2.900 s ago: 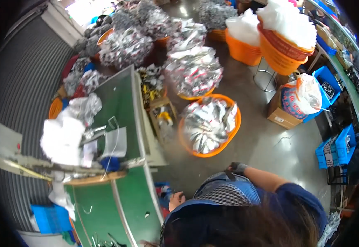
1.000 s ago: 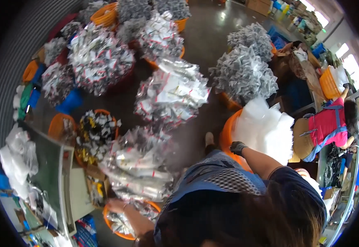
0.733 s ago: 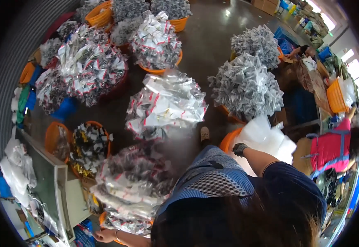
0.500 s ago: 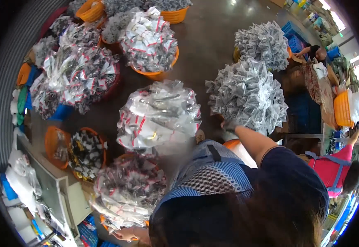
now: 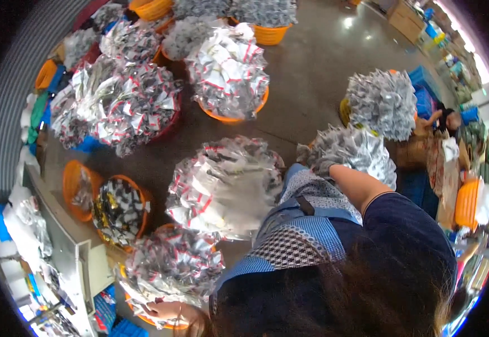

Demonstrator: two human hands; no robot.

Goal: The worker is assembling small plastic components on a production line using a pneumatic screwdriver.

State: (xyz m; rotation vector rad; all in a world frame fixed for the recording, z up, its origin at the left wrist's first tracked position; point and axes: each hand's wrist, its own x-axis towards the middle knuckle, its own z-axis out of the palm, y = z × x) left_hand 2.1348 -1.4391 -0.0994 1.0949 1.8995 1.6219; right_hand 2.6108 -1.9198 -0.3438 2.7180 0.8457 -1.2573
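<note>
At the lower left, my left hand point(image 5: 164, 309) is closed with bent fingers at the near rim of an orange basket point(image 5: 172, 326). Clear plastic bags with red edges and dark contents point(image 5: 172, 261) are heaped above that basket. My right hand point(image 5: 324, 167), which looks grey-gloved, reaches to the near left side of a round heap of silvery-grey packets point(image 5: 354, 153). Its fingers are hidden among the packets, so its grip does not show. Between my hands, beside my blue patterned apron point(image 5: 300, 241), stands a large heap of clear red-edged bags point(image 5: 222, 188).
Further heaped baskets stand ahead, including one of white bags point(image 5: 227, 73) and a wide one point(image 5: 121, 101). Grey packets point(image 5: 382, 104) stand beyond my right hand. Two orange baskets point(image 5: 79, 191) and a pale cabinet point(image 5: 59, 236) are left. Another person point(image 5: 446, 121) is at the far right.
The view has turned, so the floor and baskets ahead sit lower and further right. My right hand is now against the grey packets' near side; my left hand stays by its basket.
</note>
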